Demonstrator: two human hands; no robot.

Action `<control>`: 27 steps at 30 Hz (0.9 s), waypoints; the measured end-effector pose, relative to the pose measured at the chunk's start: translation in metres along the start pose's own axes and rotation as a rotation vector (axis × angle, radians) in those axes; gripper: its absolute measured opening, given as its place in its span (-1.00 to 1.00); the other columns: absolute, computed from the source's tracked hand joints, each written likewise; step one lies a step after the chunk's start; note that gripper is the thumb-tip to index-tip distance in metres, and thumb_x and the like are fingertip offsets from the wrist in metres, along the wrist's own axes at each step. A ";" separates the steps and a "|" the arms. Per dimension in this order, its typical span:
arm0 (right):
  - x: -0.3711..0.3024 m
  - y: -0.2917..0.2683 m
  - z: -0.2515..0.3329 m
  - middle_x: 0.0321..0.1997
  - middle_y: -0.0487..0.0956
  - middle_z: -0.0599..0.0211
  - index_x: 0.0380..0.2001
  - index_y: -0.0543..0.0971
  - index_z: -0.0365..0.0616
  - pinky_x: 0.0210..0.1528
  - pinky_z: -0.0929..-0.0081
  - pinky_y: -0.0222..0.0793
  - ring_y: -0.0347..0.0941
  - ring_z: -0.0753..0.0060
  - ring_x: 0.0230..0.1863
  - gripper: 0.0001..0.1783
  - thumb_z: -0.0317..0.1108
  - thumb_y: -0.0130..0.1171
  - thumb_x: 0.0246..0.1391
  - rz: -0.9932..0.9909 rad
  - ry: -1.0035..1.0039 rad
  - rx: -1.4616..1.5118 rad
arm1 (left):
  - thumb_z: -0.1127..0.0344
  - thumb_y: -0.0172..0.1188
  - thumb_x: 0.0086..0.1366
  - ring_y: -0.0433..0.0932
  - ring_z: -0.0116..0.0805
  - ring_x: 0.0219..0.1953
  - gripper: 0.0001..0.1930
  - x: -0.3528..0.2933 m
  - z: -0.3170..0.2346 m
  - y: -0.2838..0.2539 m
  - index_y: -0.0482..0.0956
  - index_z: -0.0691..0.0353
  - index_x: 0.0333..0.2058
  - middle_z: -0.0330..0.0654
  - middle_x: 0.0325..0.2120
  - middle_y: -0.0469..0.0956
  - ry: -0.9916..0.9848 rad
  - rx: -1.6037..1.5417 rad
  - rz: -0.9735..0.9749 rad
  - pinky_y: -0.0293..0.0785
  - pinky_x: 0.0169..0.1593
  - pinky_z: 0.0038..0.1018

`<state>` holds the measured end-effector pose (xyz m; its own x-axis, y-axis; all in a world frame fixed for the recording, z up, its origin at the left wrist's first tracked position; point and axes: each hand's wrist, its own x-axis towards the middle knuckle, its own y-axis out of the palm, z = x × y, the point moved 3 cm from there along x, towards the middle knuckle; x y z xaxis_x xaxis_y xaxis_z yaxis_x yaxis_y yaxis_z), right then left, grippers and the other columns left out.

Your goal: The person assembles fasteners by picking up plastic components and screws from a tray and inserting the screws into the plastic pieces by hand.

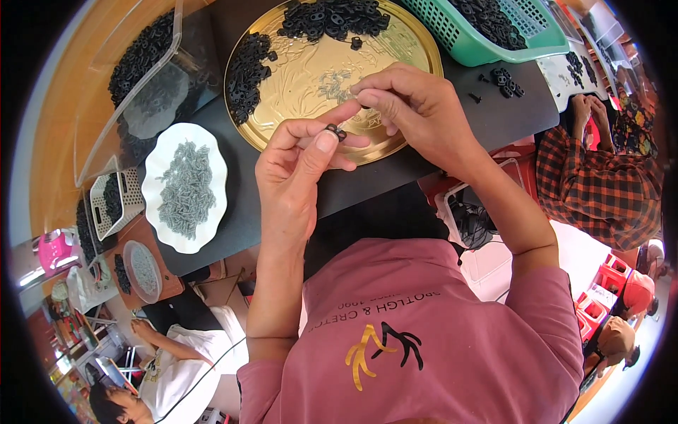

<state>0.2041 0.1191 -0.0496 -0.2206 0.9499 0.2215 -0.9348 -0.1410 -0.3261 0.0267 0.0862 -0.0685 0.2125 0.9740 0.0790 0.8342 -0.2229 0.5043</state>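
Observation:
My left hand pinches a small black plastic part between thumb and fingertips. Close beside it, above the tray, my right hand has its thumb and forefinger pressed together; what sits between them is too small to make out, though a dark bit shows below the fingertips. Under both hands lies a round gold tray. Black plastic parts are heaped along its far and left sides, and a few small silvery pieces like springs lie in its middle.
Left of the tray stands a white wavy-edged dish of grey springs. A clear bin holds black parts at the far left, a green basket more at the far right. Loose black pieces lie nearby. Other people sit at both sides.

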 end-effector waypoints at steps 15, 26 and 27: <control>-0.010 -0.001 0.011 -0.45 0.53 0.47 -0.18 0.55 -0.27 -0.39 0.65 0.45 0.42 0.71 -0.45 -0.76 -0.34 0.23 0.15 0.122 0.276 0.522 | 0.39 0.14 0.34 0.58 -0.41 -0.43 -0.87 -0.002 -0.002 0.000 0.47 0.34 -0.23 0.04 -0.28 0.62 -0.096 0.015 -0.039 0.50 -0.33 -0.56; -0.008 0.003 0.011 -0.44 0.53 0.50 -0.20 0.56 -0.23 -0.40 0.68 0.46 0.42 0.74 -0.47 -0.80 -0.36 0.23 0.14 0.117 0.271 0.441 | 0.38 0.17 0.31 0.56 -0.48 -0.46 -0.85 -0.001 0.001 -0.001 0.49 0.37 -0.26 0.00 -0.37 0.63 -0.129 0.077 -0.049 0.49 -0.39 -0.60; -0.008 0.003 0.011 -0.45 0.53 0.51 -0.20 0.56 -0.23 -0.40 0.69 0.45 0.41 0.74 -0.48 -0.80 -0.36 0.23 0.15 0.115 0.258 0.426 | 0.38 0.17 0.31 0.56 -0.48 -0.46 -0.85 -0.001 0.001 -0.002 0.49 0.37 -0.26 0.00 -0.37 0.63 -0.132 0.073 -0.061 0.49 -0.39 -0.60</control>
<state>0.1997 0.1080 -0.0426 -0.3026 0.9521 -0.0453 -0.9511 -0.2984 0.0801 0.0256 0.0857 -0.0704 0.2215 0.9729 -0.0658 0.8815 -0.1709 0.4402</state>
